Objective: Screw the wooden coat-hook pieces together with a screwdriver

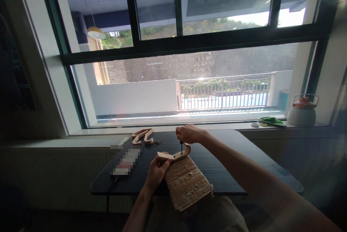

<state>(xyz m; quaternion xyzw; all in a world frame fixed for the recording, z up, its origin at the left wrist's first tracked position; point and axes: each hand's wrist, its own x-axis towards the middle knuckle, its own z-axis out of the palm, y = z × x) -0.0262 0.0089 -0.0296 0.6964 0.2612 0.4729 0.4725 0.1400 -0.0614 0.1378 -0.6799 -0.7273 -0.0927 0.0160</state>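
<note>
My right hand (189,133) is closed in a fist around a screwdriver (181,147), its shaft pointing straight down. The tip meets a pale wooden hook (164,155) with a curved end and a dark hole in it. My left hand (156,171) pinches the hook near its straight end, thumb on top. Beneath the hook lies a brown ridged board (187,185), pitted with many small holes and rough bits, tilted over the table's near edge. On the far left of the table are more pale wooden hooks (138,136) and several small screws (157,142).
The dark table (222,163) stands against a window sill. A power strip (126,161), partly blurred out, lies at left with its cable hanging down. On the sill are a white jug (301,114), a green cloth (272,121) and tape rolls (255,124).
</note>
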